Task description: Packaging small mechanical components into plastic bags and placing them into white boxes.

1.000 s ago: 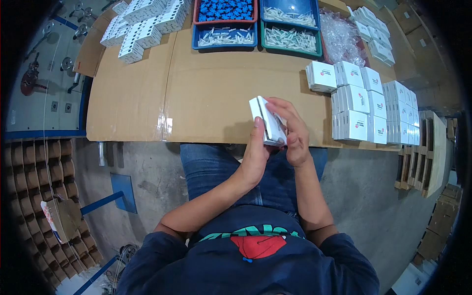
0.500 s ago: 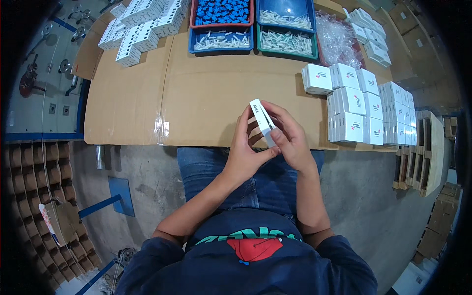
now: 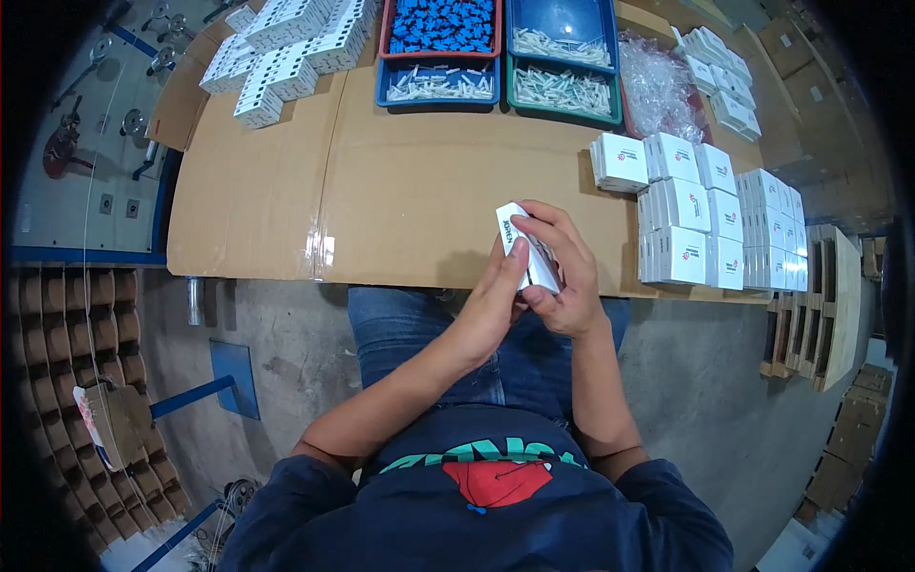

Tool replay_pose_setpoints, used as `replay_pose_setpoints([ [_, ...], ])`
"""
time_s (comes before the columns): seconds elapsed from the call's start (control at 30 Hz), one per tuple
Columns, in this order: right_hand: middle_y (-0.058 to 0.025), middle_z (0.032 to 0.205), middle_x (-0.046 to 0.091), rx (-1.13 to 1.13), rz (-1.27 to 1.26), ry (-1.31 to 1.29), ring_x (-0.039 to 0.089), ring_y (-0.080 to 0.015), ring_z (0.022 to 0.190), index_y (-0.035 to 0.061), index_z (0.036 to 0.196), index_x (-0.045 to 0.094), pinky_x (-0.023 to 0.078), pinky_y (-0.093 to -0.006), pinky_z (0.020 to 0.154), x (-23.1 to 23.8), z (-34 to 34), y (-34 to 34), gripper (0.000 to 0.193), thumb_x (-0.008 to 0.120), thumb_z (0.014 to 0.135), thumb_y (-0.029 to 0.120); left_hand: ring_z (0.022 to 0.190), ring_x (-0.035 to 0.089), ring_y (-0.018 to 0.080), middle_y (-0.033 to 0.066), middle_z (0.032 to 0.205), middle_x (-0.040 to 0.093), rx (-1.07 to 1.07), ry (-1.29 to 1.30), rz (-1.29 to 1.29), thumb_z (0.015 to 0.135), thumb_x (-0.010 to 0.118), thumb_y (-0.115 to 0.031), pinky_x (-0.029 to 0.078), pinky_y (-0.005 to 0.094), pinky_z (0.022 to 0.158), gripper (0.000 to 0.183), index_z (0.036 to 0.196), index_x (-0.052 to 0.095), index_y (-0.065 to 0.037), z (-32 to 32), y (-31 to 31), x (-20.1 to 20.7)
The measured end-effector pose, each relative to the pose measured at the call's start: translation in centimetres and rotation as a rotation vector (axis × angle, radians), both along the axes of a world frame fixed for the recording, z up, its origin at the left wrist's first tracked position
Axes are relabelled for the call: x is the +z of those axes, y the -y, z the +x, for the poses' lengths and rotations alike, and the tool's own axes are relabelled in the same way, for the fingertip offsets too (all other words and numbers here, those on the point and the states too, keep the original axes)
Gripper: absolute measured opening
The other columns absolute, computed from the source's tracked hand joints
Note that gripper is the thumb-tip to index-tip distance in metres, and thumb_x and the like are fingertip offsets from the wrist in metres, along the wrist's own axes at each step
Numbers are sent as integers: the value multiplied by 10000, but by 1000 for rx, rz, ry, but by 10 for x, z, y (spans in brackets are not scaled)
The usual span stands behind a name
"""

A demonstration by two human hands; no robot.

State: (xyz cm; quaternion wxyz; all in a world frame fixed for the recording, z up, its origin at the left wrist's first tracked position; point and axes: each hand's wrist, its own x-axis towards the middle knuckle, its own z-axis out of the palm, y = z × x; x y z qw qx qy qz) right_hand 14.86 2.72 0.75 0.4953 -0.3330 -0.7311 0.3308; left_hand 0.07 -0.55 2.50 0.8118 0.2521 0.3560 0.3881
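Note:
A small flat white carton (image 3: 508, 219) with dark print along its side is held up between both hands, tilted, just off the near edge of the cardboard-covered table. My left hand (image 3: 487, 313) grips its near left side, the thumb lying along the printed face. My right hand (image 3: 569, 270) wraps round the right side, with fingers across the upper part and the thumb at the lower end. A narrow dark gap shows near that lower end. The fingers hide much of the carton, and its contents are out of sight.
Stacked white boxes (image 3: 681, 205) stand at the table's right; more white cartons (image 3: 286, 57) are piled far left. Behind are a red tray (image 3: 383, 36) of blue parts, blue trays (image 3: 437, 104) and a green tray (image 3: 562, 113) of small white pieces, and clear plastic bags (image 3: 658, 86).
The carton has turned in my hands, and its long dark opening is now mostly covered. My right fingers have moved across its top; my left thumb has come up onto its side.

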Motion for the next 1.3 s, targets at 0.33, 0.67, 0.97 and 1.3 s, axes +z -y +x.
replay_pose_setpoints([
  [0.33, -305, 1340, 558, -44, 135, -55, 597, -419, 1190, -36, 1309, 625, 494, -450, 994, -7, -6, 0, 733, 478, 1003, 614, 1151, 579, 148, 63, 1261, 556, 163, -26, 179, 1096, 399, -433, 483, 337, 994, 513, 1458, 412, -69, 11, 3, -9],
  [0.67, -316, 1341, 567, -49, 117, -85, 601, -433, 1195, -36, 1318, 610, 485, -466, 1009, -12, -6, -1, 758, 423, 1016, 633, 1121, 584, 131, 51, 1237, 561, 180, -69, 254, 1090, 409, -445, 496, 312, 947, 533, 1483, 388, -84, 14, 1, -14],
  [0.97, -277, 1494, 490, 22, -72, -199, 468, -416, 1404, -1, 1441, 535, 372, -467, 1146, -10, -12, 0, 844, 545, 941, 678, 1223, 470, 165, 108, 1428, 428, 295, -326, 441, 1090, 456, -293, 416, 320, 1034, 624, 1610, 183, -80, 5, -3, -17],
  [1.3, -216, 1457, 558, 90, -207, -84, 536, -344, 1364, -16, 1414, 556, 399, -426, 1141, -9, 0, 1, 649, 747, 902, 335, 1177, 521, 177, 104, 1339, 478, 372, -388, 567, 981, 635, -137, 464, 350, 989, 718, 1580, 240, -109, -12, -13, -15],
])
